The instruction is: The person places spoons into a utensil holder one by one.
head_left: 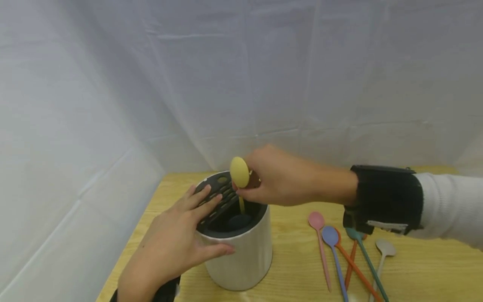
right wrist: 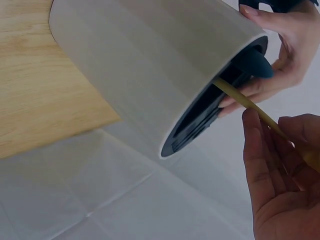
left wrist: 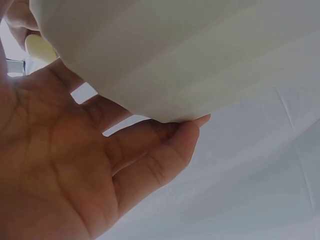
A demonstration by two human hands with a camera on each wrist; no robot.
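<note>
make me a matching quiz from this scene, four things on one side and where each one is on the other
Things:
1. yellow spoon
2. left hand
3. pink spoon
4. holder

Places:
A. lying flat on the table, right of the holder
B. standing on the table
C. pinched by the right hand, handle down in the holder
D. resting on the holder's rim and side

Pairs: 1-C, 2-D, 3-A, 4-B

My right hand (head_left: 279,178) hides most of the yellow spoon (head_left: 239,172) handle, its tip lost inside the white holder (head_left: 245,256), while the frame's bottom edge crops the coloured spoons (head_left: 339,260) at lower right.
</note>
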